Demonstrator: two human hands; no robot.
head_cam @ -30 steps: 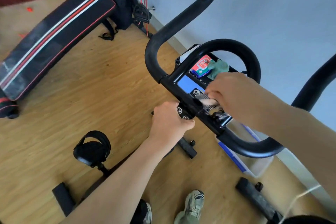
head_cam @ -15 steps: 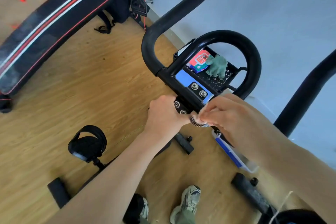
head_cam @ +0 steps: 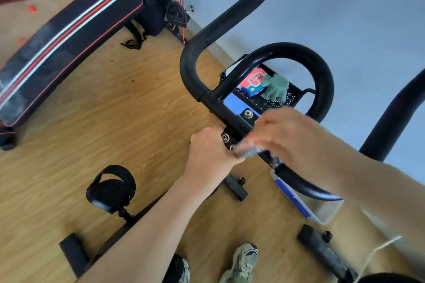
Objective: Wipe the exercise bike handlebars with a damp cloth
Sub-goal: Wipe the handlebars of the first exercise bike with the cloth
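The black handlebars (head_cam: 230, 18) of the exercise bike curve up to the left, and a round inner loop (head_cam: 322, 76) sits behind the crossbar. My left hand (head_cam: 209, 154) grips the bike's centre clamp just below the bolts (head_cam: 225, 137). My right hand (head_cam: 282, 135) holds a small checked black-and-white cloth (head_cam: 250, 151) against the crossbar; it is blurred by motion. Most of the cloth is hidden under the hand.
A perforated black tray (head_cam: 292, 96) behind the bars holds a green rag (head_cam: 276, 88) and a red packet (head_cam: 253, 81). A sit-up bench (head_cam: 64, 37) lies at the upper left. A pedal (head_cam: 110, 188) is at lower left, a clear bin (head_cam: 322, 211) at lower right, my shoes (head_cam: 243, 262) below.
My right hand with the cloth slid back and forth along the crossbar and is now back up the bar a little. My left hand has kept its grip on the clamp.
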